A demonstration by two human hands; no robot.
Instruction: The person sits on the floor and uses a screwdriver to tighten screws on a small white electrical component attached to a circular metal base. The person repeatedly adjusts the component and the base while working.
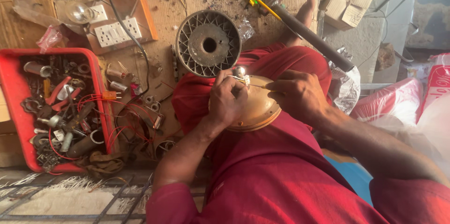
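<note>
The left hand [228, 102] is curled closed over the near-left rim of a round copper-coloured metal cover [258, 107] that rests on the person's lap, fingers wrapped over its edge and pinching near a small shiny metal fitting [240, 71] at the cover's top. The right hand [297, 95] is closed in a pinch grip on a thin pointed tool [255, 85], whose long axis runs nearly level from the right hand toward the left, its tip pointing at the fitting and the left fingers; how much of the tool lies inside the fist cannot be told. The cover sits domed side up, tilted slightly away from the person, on red cloth [281, 172] covering the legs. Just beyond it on the cardboard-covered floor lies a round grey slotted motor part [208, 43] with a hole in its centre. Further out on the right a dark long handle [314, 39] slants from upper left to lower right. To the left stands a red plastic tray [14, 93] full of metal parts and red wires, and above it a switchboard [117, 32] with white sockets and a clear bulb [79, 12]
</note>
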